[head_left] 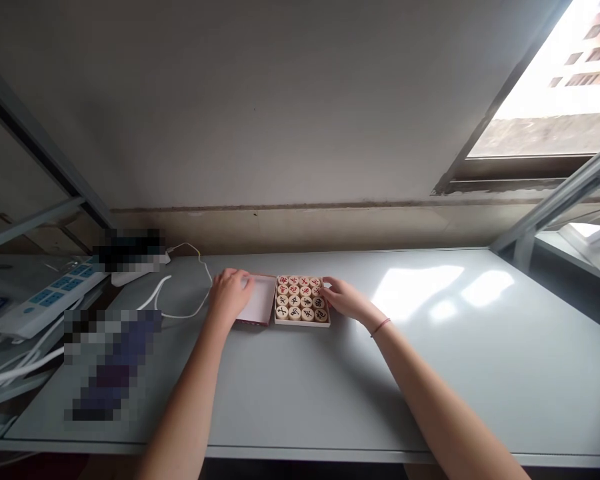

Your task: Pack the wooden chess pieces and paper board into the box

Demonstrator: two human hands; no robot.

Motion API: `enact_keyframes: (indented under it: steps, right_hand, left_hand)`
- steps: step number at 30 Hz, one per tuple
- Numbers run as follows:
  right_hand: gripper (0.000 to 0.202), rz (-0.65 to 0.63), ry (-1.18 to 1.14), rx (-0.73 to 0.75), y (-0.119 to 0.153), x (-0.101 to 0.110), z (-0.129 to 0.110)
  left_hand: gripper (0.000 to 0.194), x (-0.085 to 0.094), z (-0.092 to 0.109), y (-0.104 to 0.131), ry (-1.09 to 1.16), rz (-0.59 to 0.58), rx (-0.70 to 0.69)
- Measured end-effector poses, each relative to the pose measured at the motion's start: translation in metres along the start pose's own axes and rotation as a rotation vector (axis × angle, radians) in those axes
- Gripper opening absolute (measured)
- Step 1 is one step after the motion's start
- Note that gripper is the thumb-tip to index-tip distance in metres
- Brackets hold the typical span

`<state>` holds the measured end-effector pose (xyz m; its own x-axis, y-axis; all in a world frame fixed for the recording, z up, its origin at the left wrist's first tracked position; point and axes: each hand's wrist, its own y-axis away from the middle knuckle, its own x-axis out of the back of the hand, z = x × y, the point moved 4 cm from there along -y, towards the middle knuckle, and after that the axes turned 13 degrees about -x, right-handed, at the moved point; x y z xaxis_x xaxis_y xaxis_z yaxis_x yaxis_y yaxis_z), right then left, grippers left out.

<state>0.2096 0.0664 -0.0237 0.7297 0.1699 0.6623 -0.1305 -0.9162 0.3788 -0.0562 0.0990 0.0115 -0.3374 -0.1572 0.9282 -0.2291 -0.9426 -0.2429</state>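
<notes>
An open box [303, 324] of round Chinese chess pieces [294, 301] lies on the grey table. Its pieces sit in rows, some with red characters and others with black. Directly left of the box is its lid [259, 301], pale inside up, with a reddish edge. My left hand [229, 292] grips the left side of the lid, its thumb over the inside. On the other side, my right hand [347, 298] has its fingers closed at the box's right edge, close to the upper right pieces. Some fingertips of both hands are hidden.
A power strip [55, 300] and white cables [155, 293] lie at the left, beside two pixelated patches. The grey table [330, 393] runs back to a wall. Metal frame bars [555, 193] rise at both sides, and a window [545, 100] is at upper right.
</notes>
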Motion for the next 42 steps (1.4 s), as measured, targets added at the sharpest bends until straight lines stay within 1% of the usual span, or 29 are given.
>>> enact_keyframes:
  steps: [2, 4, 7, 9, 11, 15, 18, 26, 33, 39, 42]
  right_hand:
    - [0.04, -0.032, -0.029, 0.057, 0.001, 0.0, -0.002]
    - [0.039, -0.081, -0.043, 0.103, 0.003, 0.0, -0.003]
    - [0.044, -0.123, -0.043, 0.088, 0.004, 0.002, -0.001]
    - [0.048, -0.145, -0.045, 0.074, 0.004, 0.002, -0.001]
    - [0.05, -0.176, -0.052, 0.094, 0.006, 0.002, -0.002]
    - [0.048, -0.186, -0.045, 0.112, 0.007, 0.002, -0.004]
    - [0.046, -0.178, -0.03, 0.093, 0.008, 0.001, -0.004]
    - [0.04, -0.167, 0.048, 0.13, 0.009, 0.0, -0.005]
    - [0.04, -0.215, 0.091, 0.134, 0.015, 0.003, -0.009]
    - [0.039, -0.243, 0.069, 0.142, 0.015, 0.004, -0.008]
    - [0.04, -0.256, 0.026, 0.122, 0.015, 0.002, -0.007]
  left_hand:
    - [0.029, -0.006, 0.019, 0.0, 0.057, -0.017, -0.081]
    - [0.03, -0.011, 0.033, 0.001, 0.079, -0.02, -0.154]
    - [0.032, -0.018, 0.043, 0.0, 0.094, -0.033, -0.211]
    - [0.032, -0.024, 0.044, 0.0, 0.102, -0.039, -0.228]
    - [0.031, -0.029, 0.044, 0.0, 0.107, -0.046, -0.238]
    - [0.028, -0.036, 0.047, 0.0, 0.107, -0.073, -0.234]
    - [0.025, -0.036, 0.049, 0.0, 0.088, -0.082, -0.225]
    - [0.026, -0.036, 0.054, 0.002, -0.026, -0.096, -0.226]
    - [0.026, -0.035, 0.06, 0.006, -0.11, -0.135, -0.231]
    - [0.03, -0.031, 0.068, 0.012, -0.167, -0.099, -0.243]
    - [0.028, -0.032, 0.071, 0.013, -0.183, -0.084, -0.254]
